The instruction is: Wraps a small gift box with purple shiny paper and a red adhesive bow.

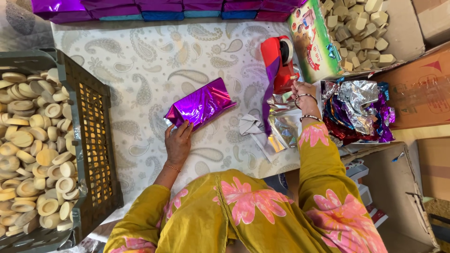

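A package wrapped in shiny purple foil (201,104) lies tilted on the paisley cloth (140,61). My left hand (178,143) rests flat on the cloth, fingertips touching the package's near end. My right hand (303,91) reaches to the red tape dispenser (280,63) and pinches at its front edge; whether tape is between the fingers cannot be seen. A strip of purple foil and silver foil sheets (279,124) lie just below the dispenser.
A dark crate (93,140) of round tan pieces stands at left. Wrapped purple, blue and pink packages (159,8) line the far edge. A box of tan blocks (358,28), crumpled foil (358,110) and cardboard boxes (422,89) sit at right.
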